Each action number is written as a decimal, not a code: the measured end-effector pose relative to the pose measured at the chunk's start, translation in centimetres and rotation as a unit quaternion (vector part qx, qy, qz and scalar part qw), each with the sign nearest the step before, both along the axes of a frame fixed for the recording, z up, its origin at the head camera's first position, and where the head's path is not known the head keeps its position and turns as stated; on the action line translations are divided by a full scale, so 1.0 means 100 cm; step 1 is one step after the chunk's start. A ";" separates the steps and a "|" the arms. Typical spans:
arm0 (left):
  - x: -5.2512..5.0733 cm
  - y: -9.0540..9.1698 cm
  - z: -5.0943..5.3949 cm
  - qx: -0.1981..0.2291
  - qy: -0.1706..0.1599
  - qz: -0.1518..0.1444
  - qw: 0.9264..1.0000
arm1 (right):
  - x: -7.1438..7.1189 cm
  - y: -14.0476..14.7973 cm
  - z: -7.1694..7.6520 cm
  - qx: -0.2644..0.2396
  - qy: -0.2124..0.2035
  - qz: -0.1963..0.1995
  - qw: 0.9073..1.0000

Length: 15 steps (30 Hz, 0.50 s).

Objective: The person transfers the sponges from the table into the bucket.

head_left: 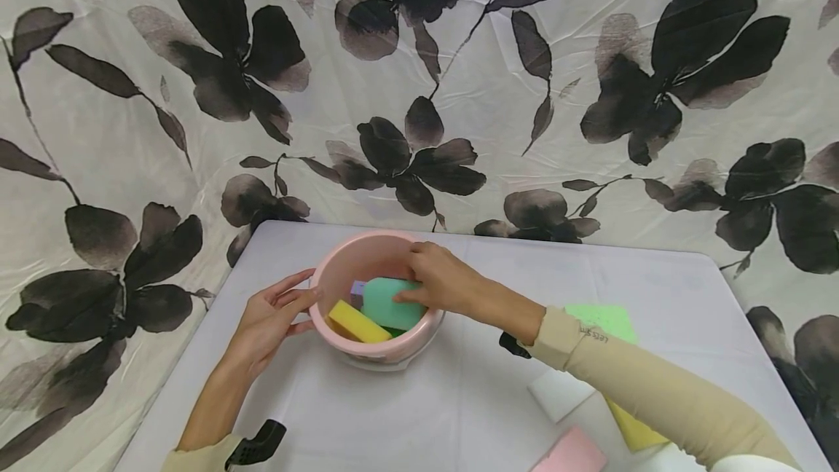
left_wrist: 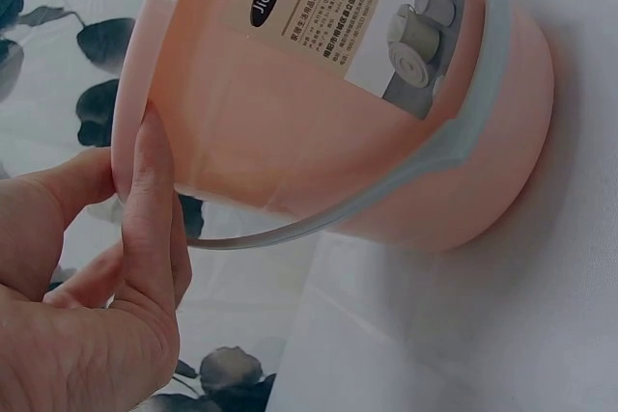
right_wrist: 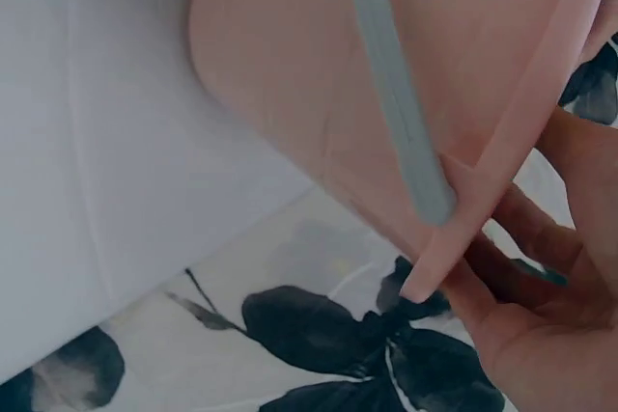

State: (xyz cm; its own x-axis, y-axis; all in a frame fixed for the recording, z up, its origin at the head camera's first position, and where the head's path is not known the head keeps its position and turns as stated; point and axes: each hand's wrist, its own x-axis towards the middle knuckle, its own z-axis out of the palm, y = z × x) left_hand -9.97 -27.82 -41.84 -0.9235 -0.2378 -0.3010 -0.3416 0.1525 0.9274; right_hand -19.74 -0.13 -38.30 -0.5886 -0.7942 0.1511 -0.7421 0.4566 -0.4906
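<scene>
A pink bucket (head_left: 350, 261) with a grey handle (left_wrist: 357, 202) stands on the white-covered table. Inside it lie a teal piece (head_left: 387, 306), a yellow block (head_left: 357, 323), a purple piece (head_left: 357, 293) and a bit of something green below. The left hand (head_left: 265, 323) (left_wrist: 106, 258) pinches the bucket's left rim between thumb and fingers. Over the right rim reaches the right hand (head_left: 452, 282) (right_wrist: 550, 287), its thumb on the teal piece and its other fingers partly hidden; a sliver of teal shows among them in the right wrist view.
Under and beside the right forearm lie a bright green piece (head_left: 603, 319), a white piece (head_left: 559, 392), a yellow piece (head_left: 634, 427) and a pink piece (head_left: 573, 452). A floral cloth (head_left: 419, 79) hangs behind the table.
</scene>
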 end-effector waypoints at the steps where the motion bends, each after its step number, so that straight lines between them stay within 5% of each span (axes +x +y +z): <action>1: 0.000 0.000 0.000 -0.001 0.000 0.000 1.000 | 0.001 0.002 0.000 0.010 0.012 0.006 1.000; 9: 0.000 0.000 -0.001 -0.003 0.000 -0.003 1.000 | -0.001 0.018 -0.005 -0.038 0.046 0.043 0.997; 15: 0.000 0.000 0.000 -0.006 -0.003 -0.001 1.000 | -0.004 0.040 -0.005 -0.130 -0.021 0.031 0.991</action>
State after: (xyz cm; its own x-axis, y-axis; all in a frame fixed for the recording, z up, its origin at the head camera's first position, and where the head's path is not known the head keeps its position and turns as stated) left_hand -10.02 -27.82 -41.86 -0.9222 -0.2387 -0.3042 -0.3470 0.1639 0.9234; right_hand -20.18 3.84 -38.82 -0.5495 -0.7665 0.3324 -0.7416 0.2643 -0.6165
